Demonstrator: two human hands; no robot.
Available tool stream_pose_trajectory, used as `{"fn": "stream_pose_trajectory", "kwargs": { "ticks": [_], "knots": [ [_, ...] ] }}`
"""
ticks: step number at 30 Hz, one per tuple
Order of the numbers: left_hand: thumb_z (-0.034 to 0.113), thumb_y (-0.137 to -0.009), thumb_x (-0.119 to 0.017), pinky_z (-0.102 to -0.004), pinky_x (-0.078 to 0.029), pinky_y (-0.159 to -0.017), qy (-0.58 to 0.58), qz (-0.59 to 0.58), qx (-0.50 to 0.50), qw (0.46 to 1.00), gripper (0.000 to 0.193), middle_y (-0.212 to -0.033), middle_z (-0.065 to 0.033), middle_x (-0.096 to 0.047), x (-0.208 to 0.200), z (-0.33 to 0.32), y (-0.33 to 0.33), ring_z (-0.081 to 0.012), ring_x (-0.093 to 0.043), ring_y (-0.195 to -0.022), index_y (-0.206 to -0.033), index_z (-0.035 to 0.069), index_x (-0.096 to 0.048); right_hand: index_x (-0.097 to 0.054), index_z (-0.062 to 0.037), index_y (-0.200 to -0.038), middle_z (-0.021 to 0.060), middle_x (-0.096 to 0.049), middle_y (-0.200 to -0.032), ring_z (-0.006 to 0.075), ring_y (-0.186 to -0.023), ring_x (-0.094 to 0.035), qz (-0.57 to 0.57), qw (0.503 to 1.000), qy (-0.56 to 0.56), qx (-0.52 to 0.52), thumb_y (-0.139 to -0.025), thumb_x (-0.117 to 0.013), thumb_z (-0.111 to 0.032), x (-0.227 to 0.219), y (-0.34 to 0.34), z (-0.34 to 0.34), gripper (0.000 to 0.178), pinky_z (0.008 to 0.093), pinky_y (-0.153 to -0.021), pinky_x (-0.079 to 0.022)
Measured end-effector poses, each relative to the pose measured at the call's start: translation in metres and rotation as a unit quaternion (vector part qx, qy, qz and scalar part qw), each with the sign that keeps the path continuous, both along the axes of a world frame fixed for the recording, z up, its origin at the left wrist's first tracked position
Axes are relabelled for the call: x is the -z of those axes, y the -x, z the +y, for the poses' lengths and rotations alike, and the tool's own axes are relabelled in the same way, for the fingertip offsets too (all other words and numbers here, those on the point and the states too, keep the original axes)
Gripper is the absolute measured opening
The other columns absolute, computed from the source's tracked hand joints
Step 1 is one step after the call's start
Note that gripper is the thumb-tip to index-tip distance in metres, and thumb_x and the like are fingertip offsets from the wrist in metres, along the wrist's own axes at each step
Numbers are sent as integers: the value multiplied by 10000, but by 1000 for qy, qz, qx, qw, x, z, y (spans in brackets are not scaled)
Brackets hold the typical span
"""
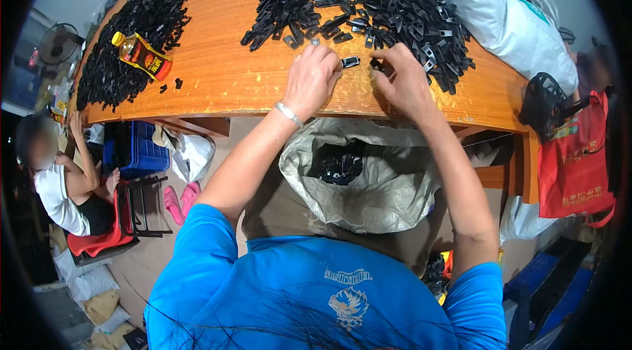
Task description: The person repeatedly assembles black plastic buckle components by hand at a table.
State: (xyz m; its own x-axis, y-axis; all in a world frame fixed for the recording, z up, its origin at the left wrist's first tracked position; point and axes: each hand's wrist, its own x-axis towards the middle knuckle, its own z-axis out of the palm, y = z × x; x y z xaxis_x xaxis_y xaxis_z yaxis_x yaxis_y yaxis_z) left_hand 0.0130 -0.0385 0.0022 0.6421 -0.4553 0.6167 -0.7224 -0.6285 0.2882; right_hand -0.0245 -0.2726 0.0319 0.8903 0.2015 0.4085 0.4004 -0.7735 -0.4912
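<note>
Your wooden table [224, 80] carries a big heap of black plastic clips [368, 1] right in front of you, with a second heap [128, 41] and a small bottle [141, 55] off to your left. Below the table edge an open woven sack [368, 185] sits in your lap with a few pieces already in it. Your left hand [311, 80] rests curled on the wood, fingertips just touching a single clip [350, 61]. Your right hand [405, 80] pinches another small black piece [377, 64] beside it. Keep both pieces near the edge above the sack, and line them up squarely before pressing.
</note>
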Motion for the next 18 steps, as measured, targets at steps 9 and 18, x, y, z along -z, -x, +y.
{"fn": "stream_pose_trajectory", "kwargs": {
  "ticks": [9,18],
  "knots": [
    [113,-823,-840,-444,-514,-837,43,90,-66,993,230,-929,-128,-656,3,14,16,-348,-615,-941,-1016,42,-737,-746,-43,-1056,137,-689,-984,368,-943,-689,27,992,109,62,-854,-806,-139,2,17,12,232,453,-803,-550],
    [122,-818,-845,-446,-512,-831,53,116,-55,990,182,-938,-119,-656,6,13,10,-349,-612,-945,-960,48,-759,-800,-90,-1096,105,-682,-1025,353,-957,-698,36,999,33,11,-863,-818,-172,13,-20,16,248,454,-819,-552]
  ]
}}
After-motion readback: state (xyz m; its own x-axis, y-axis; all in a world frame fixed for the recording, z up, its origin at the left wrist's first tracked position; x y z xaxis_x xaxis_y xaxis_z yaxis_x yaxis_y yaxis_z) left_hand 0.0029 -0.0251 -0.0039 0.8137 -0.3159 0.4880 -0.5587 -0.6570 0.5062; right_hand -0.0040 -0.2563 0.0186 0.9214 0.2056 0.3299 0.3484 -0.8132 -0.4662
